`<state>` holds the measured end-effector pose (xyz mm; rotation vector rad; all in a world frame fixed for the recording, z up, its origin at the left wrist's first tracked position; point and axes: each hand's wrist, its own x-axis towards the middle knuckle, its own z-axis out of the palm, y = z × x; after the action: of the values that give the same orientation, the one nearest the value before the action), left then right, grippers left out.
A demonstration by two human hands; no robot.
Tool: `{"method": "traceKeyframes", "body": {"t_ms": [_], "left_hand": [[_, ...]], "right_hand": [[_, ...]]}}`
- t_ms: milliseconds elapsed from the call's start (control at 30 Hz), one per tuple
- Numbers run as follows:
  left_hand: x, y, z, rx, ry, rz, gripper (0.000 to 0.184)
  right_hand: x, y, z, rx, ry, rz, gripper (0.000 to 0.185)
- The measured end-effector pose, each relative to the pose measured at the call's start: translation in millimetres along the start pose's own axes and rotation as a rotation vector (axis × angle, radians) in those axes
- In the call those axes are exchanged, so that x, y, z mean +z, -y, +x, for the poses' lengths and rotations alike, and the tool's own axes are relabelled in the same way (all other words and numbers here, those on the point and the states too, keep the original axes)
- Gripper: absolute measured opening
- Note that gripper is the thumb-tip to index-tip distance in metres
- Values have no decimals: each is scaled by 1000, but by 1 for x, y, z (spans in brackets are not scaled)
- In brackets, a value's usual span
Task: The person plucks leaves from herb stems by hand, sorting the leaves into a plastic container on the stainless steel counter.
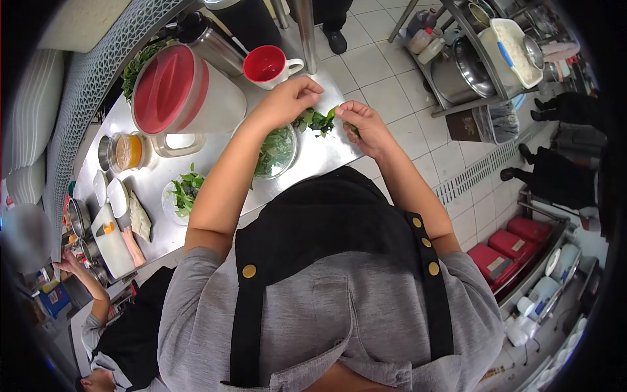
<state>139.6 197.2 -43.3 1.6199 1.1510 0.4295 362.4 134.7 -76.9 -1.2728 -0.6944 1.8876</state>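
Leafy greens [318, 121] over steel table [333, 150]: at 12 o'clock of the view, level with the pitcher [222, 91].
Pitcher: red-lidded, standing on the table, 9 to 10 o'clock of the greens.
Clear bowl [292, 157]: loose leaves [270, 155] inside, 8 o'clock.
Left hand [289, 102]: 10 o'clock, fingers half curled; whether it holds anything cannot be told.
Right hand [364, 127]: 3 o'clock, thumb and forefinger pinched on the greens.
Red-lined cup [266, 67]: 11 o'clock, just beyond the left hand.

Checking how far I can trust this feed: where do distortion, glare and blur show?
Head view: wide-angle bending curves the mesh strip, and the corners go black; head view: bright sheen on the steel table; head view: a grey shape at far left is blurred, while left hand and right hand look fairly clear.
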Motion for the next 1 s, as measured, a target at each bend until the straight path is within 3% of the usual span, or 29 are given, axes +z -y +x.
{"method": "traceKeyframes", "body": {"t_ms": [33, 67, 100, 133, 200, 233, 400, 467, 633, 733, 800, 1000], "left_hand": [[0, -9, -8, -3, -11, -6, 27], [2, -20, -18, -40, 24, -217, 28], [4, -26, -25, -74, 57, -428, 31], [8, -22, -29, -76, 36, -434, 31], [13, -6, -44, 126, -48, -493, 35], [14, -12, -56, 109, -147, -444, 40], [10, -23, -157, 83, -512, -192, 21], [0, -14, -195, 29, -660, -64, 15], [-42, 40, -298, -163, -1134, -142, 11], [-54, 73, -331, -358, -1062, -27, 14], [-54, 85, -337, -501, -901, 408, 15], [-81, 87, -307, -204, -953, 572, 16]], "right_hand": [[2, 4, -1, 36, 89, 136, 10], [4, 8, -2, 73, 179, 270, 10], [8, 11, -2, 80, 191, 258, 10], [13, 12, -3, 64, 229, 269, 10], [27, 12, -5, 78, 316, 265, 11], [33, 13, -7, 89, 294, 219, 10], [84, 5, -13, 195, 364, 118, 12], [101, 1, -14, 227, 383, -86, 15], [163, -17, -9, 283, 581, -289, 14], [206, -31, -5, 224, 703, -443, 17], [233, -41, 3, 193, 729, -543, 18], [273, -78, 23, -64, 774, -728, 19]]}}
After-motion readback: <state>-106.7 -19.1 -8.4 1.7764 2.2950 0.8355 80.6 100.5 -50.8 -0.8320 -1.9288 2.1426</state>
